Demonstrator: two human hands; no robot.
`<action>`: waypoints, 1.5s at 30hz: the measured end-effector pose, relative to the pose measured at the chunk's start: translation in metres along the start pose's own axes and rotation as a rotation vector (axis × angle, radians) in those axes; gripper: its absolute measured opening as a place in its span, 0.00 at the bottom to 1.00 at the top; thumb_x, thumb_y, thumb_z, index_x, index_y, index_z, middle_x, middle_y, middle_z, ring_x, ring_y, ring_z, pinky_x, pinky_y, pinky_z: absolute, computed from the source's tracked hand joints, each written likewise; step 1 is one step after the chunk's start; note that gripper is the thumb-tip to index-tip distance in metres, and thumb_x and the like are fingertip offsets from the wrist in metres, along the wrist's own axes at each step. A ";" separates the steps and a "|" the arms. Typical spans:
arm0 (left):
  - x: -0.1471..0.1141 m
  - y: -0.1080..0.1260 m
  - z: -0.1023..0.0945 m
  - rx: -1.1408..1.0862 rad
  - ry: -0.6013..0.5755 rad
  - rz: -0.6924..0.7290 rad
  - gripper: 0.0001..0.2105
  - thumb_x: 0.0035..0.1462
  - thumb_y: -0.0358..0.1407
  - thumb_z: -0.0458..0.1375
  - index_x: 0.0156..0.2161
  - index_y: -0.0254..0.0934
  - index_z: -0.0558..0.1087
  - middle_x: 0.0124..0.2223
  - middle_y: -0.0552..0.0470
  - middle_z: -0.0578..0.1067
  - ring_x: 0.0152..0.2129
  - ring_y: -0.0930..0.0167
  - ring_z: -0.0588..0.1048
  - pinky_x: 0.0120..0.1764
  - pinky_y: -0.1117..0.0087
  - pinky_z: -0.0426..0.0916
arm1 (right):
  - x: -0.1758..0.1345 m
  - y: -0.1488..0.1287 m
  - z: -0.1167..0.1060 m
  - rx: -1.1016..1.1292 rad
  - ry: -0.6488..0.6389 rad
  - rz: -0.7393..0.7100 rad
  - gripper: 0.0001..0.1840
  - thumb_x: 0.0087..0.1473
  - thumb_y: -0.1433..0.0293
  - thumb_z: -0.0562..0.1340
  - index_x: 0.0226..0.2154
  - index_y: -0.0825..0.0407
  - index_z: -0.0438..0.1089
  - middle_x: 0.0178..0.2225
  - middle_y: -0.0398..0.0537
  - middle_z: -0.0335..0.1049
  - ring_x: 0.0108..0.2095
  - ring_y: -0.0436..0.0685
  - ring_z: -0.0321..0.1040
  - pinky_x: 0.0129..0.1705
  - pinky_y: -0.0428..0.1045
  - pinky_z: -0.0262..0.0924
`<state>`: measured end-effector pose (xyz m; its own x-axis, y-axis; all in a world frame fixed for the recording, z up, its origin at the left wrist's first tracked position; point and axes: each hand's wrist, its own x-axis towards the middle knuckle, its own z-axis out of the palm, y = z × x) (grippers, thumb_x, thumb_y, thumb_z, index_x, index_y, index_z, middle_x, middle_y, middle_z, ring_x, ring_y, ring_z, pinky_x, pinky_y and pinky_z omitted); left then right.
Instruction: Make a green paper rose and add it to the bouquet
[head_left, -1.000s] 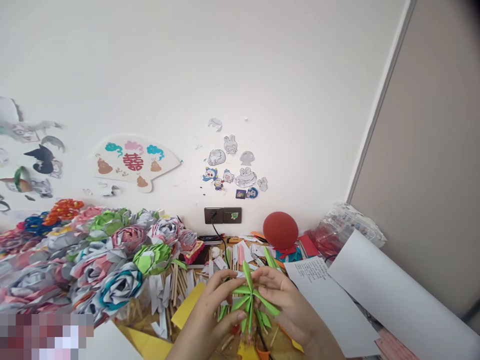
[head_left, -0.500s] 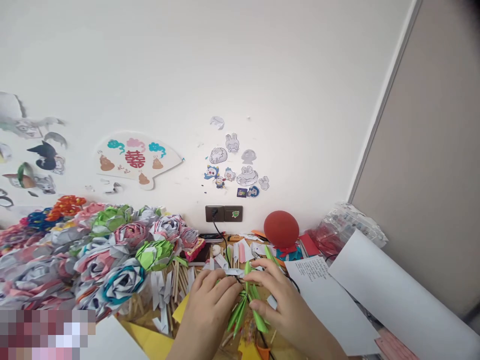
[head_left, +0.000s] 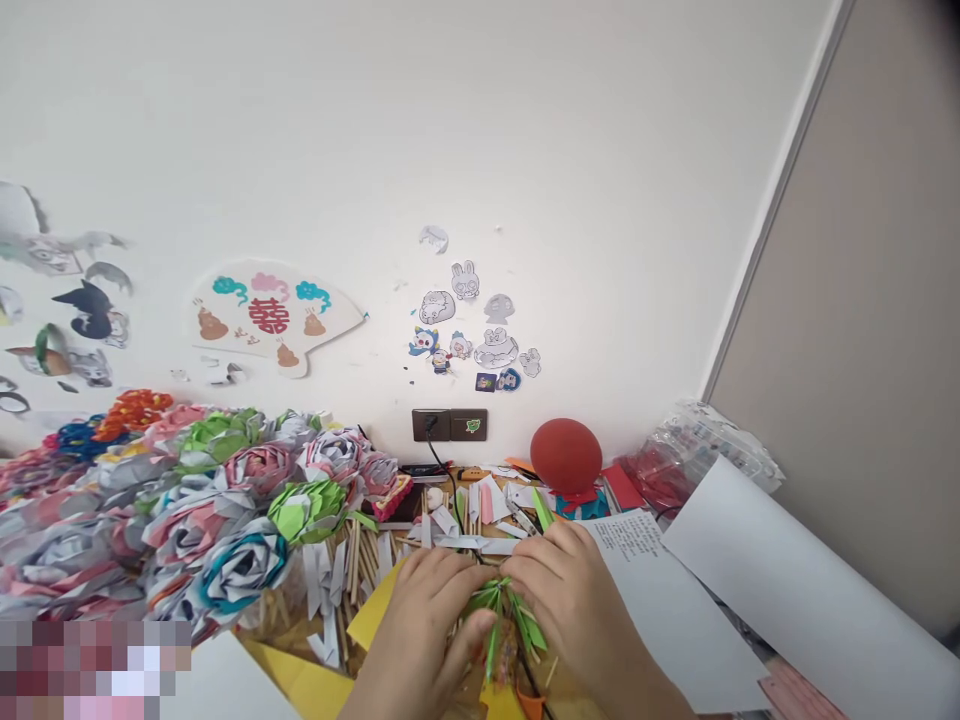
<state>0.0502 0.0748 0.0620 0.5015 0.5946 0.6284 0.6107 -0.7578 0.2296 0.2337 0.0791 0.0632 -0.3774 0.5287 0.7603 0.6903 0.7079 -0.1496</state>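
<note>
Both hands meet around a bundle of folded green paper strips (head_left: pixel 496 612), which fan out downward like petals. My left hand (head_left: pixel 431 615) grips its left side, fingers curled over the far edge and thumb low near the strips. On the other side, my right hand (head_left: pixel 564 590) has its fingers bent and pressed onto the bundle. A green paper strip (head_left: pixel 543 510) sticks up beyond the right fingers. The fingers cover much of the bundle's top and sides. Below it lie yellow paper (head_left: pixel 499 698) and a dark cable.
Folded paper flowers (head_left: pixel 217 500) pile up at the left. Wooden sticks (head_left: pixel 358 560) and white paper strips lie behind the left hand. A red balloon (head_left: pixel 566 455) sits by the wall. At the right are a printed sheet (head_left: pixel 660 590) and a curled white sheet (head_left: pixel 810 590).
My right fingers, spread apart before, have closed in on the green paper bundle. The left thumb now shows lower down. The upper green strips are more hidden by the hands.
</note>
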 end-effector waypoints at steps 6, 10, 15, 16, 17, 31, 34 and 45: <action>0.002 0.004 -0.008 0.008 -0.061 -0.002 0.13 0.53 0.26 0.51 0.43 0.40 0.69 0.37 0.49 0.75 0.33 0.67 0.71 0.36 0.66 0.66 | 0.001 -0.002 0.001 0.130 -0.124 0.035 0.09 0.57 0.77 0.54 0.32 0.51 0.68 0.32 0.45 0.69 0.32 0.55 0.58 0.33 0.50 0.52; 0.002 -0.001 0.003 0.129 0.113 0.059 0.09 0.51 0.26 0.51 0.36 0.39 0.70 0.32 0.52 0.75 0.29 0.66 0.70 0.36 0.64 0.64 | -0.001 -0.004 0.007 0.141 -0.110 0.071 0.11 0.58 0.76 0.51 0.32 0.50 0.67 0.33 0.46 0.69 0.33 0.56 0.59 0.33 0.51 0.54; 0.002 -0.005 0.011 0.245 0.155 0.055 0.09 0.54 0.27 0.52 0.39 0.40 0.70 0.30 0.54 0.76 0.28 0.67 0.69 0.36 0.64 0.61 | -0.002 -0.006 0.007 0.209 -0.213 0.172 0.12 0.49 0.68 0.63 0.38 0.50 0.66 0.39 0.48 0.68 0.39 0.60 0.60 0.39 0.53 0.56; 0.002 -0.005 0.011 0.250 0.159 0.045 0.09 0.53 0.27 0.52 0.38 0.40 0.70 0.30 0.54 0.76 0.27 0.67 0.69 0.36 0.64 0.60 | -0.002 -0.007 0.007 0.209 -0.233 0.203 0.15 0.45 0.69 0.65 0.39 0.50 0.66 0.39 0.47 0.67 0.40 0.60 0.60 0.40 0.54 0.56; 0.002 -0.005 0.011 0.250 0.160 0.039 0.09 0.53 0.26 0.52 0.37 0.40 0.70 0.29 0.54 0.75 0.27 0.66 0.69 0.36 0.63 0.60 | -0.002 -0.008 0.008 0.201 -0.247 0.233 0.16 0.43 0.71 0.65 0.38 0.50 0.66 0.39 0.47 0.67 0.40 0.60 0.60 0.40 0.54 0.56; 0.005 0.001 0.011 0.217 0.172 0.029 0.08 0.54 0.26 0.50 0.36 0.39 0.69 0.32 0.53 0.76 0.29 0.67 0.70 0.37 0.65 0.59 | 0.001 -0.011 0.011 -0.065 -0.122 0.099 0.08 0.53 0.78 0.56 0.32 0.51 0.67 0.31 0.44 0.69 0.31 0.56 0.57 0.33 0.51 0.51; 0.006 0.002 0.011 0.264 0.180 0.033 0.08 0.55 0.27 0.50 0.38 0.38 0.69 0.32 0.51 0.76 0.30 0.66 0.71 0.37 0.64 0.59 | 0.003 -0.010 0.009 -0.106 -0.072 0.048 0.09 0.55 0.78 0.54 0.30 0.50 0.67 0.29 0.45 0.69 0.29 0.55 0.56 0.31 0.51 0.50; 0.004 0.006 0.014 0.227 0.148 0.042 0.09 0.56 0.26 0.48 0.37 0.36 0.69 0.27 0.51 0.74 0.25 0.68 0.68 0.35 0.64 0.60 | 0.004 -0.012 0.002 -0.080 -0.110 0.030 0.11 0.54 0.77 0.54 0.38 0.51 0.67 0.37 0.48 0.70 0.36 0.58 0.58 0.37 0.53 0.53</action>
<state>0.0646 0.0764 0.0556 0.4446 0.5051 0.7397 0.7213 -0.6915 0.0387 0.2234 0.0736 0.0666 -0.4179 0.6005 0.6818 0.7478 0.6535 -0.1172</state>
